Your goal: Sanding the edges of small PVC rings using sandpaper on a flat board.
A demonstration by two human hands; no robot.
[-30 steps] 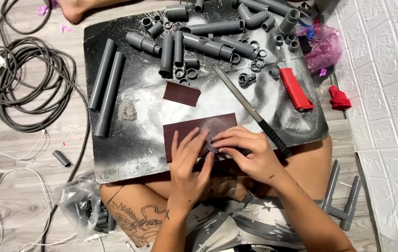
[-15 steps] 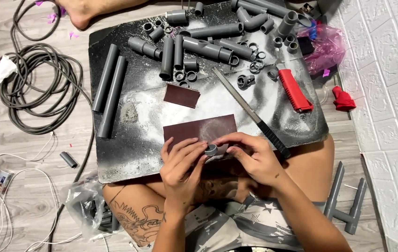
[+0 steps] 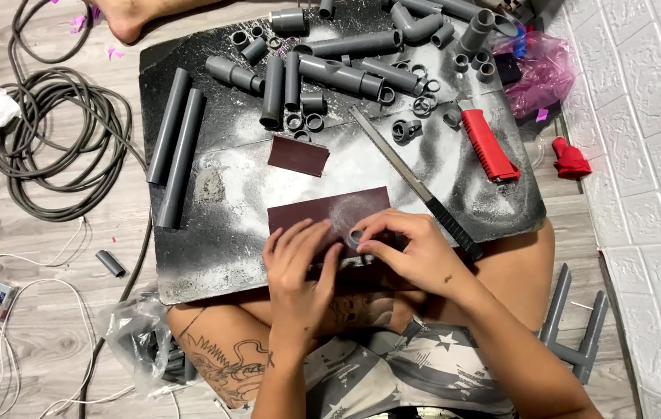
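So the person is sitting on the floor with a dusty black board (image 3: 214, 256) across their lap, and both hands are down at the near edge of it. The right hand (image 3: 412, 252) is pinching a small grey pipe ring (image 3: 355, 237) between thumb and fingertips, holding it against a big sheet of brown sandpaper (image 3: 323, 213) that lies flat on the board. The left hand (image 3: 295, 264) isn't gripping anything, it's just spread out with the fingers pressed flat on the near left part of that same sheet, right beside the ring. A second, smaller bit of sandpaper (image 3: 298, 155) sits a little further up the board, apart from the big one. A long flat file with a black handle (image 3: 416, 186) lies diagonally just to the right of the hands, and a red-handled tool (image 3: 489, 146) is past that near the right edge. The far end of the board is a pile of grey pipe pieces (image 3: 346, 70), short rings and elbow joints, plus two long pipes (image 3: 175, 143) lying side by side along the left edge. Off the board on the left there's a coil of grey cable (image 3: 51, 155) on the wood floor, and a pink plastic bag (image 3: 540, 74) at the top right
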